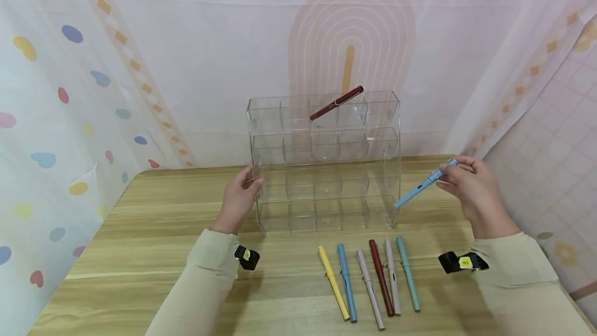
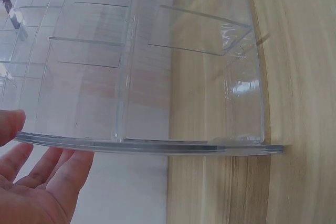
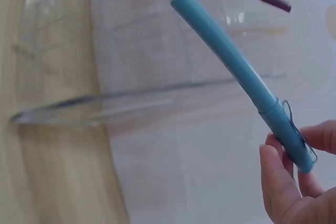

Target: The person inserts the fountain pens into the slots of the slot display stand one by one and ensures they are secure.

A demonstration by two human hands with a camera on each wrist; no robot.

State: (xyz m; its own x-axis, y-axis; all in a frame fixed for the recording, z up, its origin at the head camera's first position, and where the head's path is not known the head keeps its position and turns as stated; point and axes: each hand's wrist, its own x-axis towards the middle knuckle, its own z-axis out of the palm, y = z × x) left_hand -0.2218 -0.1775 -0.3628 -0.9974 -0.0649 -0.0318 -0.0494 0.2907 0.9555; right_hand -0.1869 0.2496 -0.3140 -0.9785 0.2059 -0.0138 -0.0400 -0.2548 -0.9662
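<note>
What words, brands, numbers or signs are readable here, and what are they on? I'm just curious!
None can be read.
Right wrist's yellow label: too small to read.
Left wrist's yellow label: too small to read.
Whitish mark on the clear organizer: too small to tell if it's text.
Pens: no readable lettering.

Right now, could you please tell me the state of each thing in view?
Organizer: clear, upright on the table.
Left hand: gripping the organizer's side.
Right hand: pinching the light blue pen.
Light blue pen: capped, raised, tilted.
Upper dark red pen: slanted at the top tier.
Yellow pen: lying, capped.
Blue pen: lying, capped.
Left lilac pen: lying, capped.
Lower dark red pen: lying, capped.
Right lilac pen: lying, capped.
Teal pen: lying, capped.
</note>
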